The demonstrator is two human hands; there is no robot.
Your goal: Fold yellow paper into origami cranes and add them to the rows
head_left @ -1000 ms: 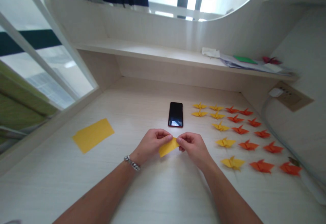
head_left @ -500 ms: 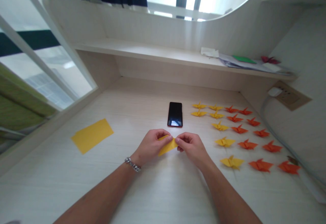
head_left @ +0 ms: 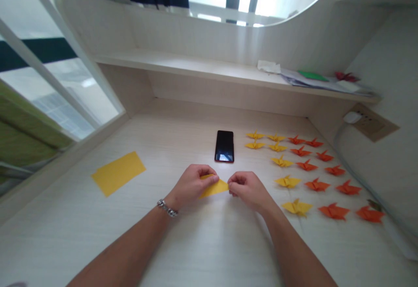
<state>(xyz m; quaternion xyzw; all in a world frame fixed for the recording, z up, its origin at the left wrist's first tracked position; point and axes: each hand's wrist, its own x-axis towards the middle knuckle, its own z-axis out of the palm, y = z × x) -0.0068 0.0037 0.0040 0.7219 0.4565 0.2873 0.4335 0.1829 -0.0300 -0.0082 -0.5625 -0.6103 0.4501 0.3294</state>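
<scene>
Between my hands is a folded piece of yellow origami paper (head_left: 218,188), its visible part tapering to a point on the right. My left hand (head_left: 195,181) grips its left part, thumb on top and fingers behind. With thumb and fingertips, my right hand (head_left: 245,188) pinches the pointed right tip. Just beyond the hands lies a black phone (head_left: 224,146). Folded yellow paper cranes (head_left: 298,207) and orange paper cranes (head_left: 334,211) sit in rows to the right of my right hand.
Flat yellow paper sheets (head_left: 119,173) lie on the desk at the left. A shelf (head_left: 196,65) crosses the back, with papers (head_left: 321,84) on its right end. A grey cable (head_left: 355,173) runs from the wall socket (head_left: 372,123) along the right edge.
My hands have moved slightly apart, the left one shifting left and the right one right. More of the yellow paper now shows between them, ending in a point at my right fingertips.
</scene>
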